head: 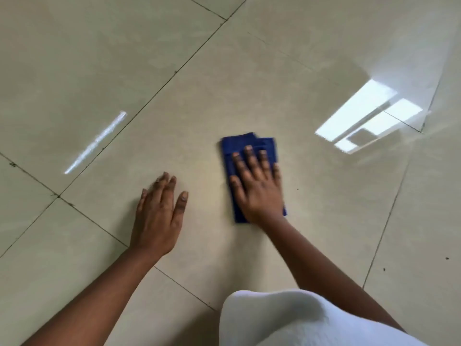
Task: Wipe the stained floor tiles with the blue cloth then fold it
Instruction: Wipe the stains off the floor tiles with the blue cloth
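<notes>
The blue cloth [243, 146] lies folded into a narrow pad on a glossy beige floor tile [199, 101] near the middle of the view. My right hand [257, 186] presses flat on the cloth with straight, spread fingers, covering most of it; only its far end and a strip at the wrist show. My left hand [158, 216] rests flat on the bare tile to the left of the cloth, fingers straight, holding nothing. No clear stain shows on the tile around the cloth.
Dark grout lines [154, 93] cross the floor. A bright window reflection [366, 116] lies at the right and a thin light streak [96, 143] at the left. White clothing [299, 320] fills the bottom edge. A few dark specks [447, 258] dot the right tile.
</notes>
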